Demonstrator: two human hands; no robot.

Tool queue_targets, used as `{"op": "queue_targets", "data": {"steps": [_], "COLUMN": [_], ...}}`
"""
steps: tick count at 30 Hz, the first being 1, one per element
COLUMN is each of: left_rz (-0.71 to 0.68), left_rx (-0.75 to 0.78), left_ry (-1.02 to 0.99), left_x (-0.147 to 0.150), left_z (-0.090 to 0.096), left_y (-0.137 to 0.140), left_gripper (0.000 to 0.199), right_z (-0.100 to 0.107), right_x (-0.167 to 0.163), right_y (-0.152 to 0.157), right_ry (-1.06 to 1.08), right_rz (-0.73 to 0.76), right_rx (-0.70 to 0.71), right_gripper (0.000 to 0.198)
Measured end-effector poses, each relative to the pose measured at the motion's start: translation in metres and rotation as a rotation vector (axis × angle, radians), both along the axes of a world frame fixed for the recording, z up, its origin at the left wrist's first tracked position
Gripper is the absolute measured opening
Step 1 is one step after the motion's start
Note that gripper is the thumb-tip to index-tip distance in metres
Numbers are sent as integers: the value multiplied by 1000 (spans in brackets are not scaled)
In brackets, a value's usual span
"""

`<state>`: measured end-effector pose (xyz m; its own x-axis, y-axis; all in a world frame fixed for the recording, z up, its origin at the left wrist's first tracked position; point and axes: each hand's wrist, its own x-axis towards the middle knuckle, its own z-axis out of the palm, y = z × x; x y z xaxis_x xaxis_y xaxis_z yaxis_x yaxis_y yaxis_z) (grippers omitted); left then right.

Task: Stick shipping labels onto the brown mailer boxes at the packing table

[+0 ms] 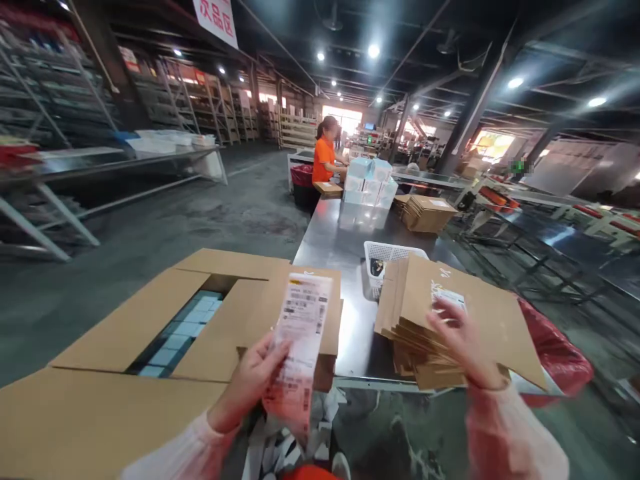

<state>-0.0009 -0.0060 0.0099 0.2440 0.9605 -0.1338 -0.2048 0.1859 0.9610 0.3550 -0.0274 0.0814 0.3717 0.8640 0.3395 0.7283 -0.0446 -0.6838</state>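
My left hand [257, 370] is closed on a strip of printed shipping labels [300, 333], which hangs down from between thumb and fingers. My right hand [460, 337] is over a stack of flattened cardboard boxes [485, 310] on the right, fingers bent and somewhat apart, slightly blurred. At its fingertips a white label [453, 299] lies on the top box; whether the fingers touch it is unclear. Left of the labels stands a large open carton [115, 320], with light blue boxes [185, 330] showing through the gap between its flaps.
On the metal table [325, 233] are a white basket [395, 251], stacked light blue boxes [369, 180] and more flat cardboard [427, 212]. A co-worker in orange [324, 159] stands at its far end. A red-lined bin [560, 353] is at right; white paper scraps [285, 447] lie below.
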Motion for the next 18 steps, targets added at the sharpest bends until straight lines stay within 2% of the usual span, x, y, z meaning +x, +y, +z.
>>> {"op": "queue_targets", "data": {"steps": [1,2,3,5,7,9,11,14,18], "left_rz": [-40,-91,-141,-172,-89,23,84,172,355], "left_rx": [27,62,103,161,146,56,-18,-24,-24], "left_ry": [13,38,71,108,66,-3,-7,42,72], "left_x": [8,14,19,21,15,5,-1,0,11], "left_z": [-5,-11,-16,-27,-37,-45,-52,-60,-71], "left_y": [-5,-10,-14,-18,-17,-16,-15,-16,-13], "left_gripper": [55,52,49,43,42,45,45,47,52], "right_z": [-16,-33,-51,-85,-111,-125,-125,-110,-92], "right_x": [-40,-80,-117,-175,-207,-216,-211,-202,-204], "right_y": [0,-1,-2,-6,-11,-11,-4,15,32], "right_ry": [241,416,552,762,820,800,750,631,527], "right_rz": [269,466,578,535,511,578,621,652,724], "right_rx": [-49,-87,-115,-122,-187,-262,-281,-306,-402], "right_gripper": [73,80,77,59,55,55,58,53,43]}}
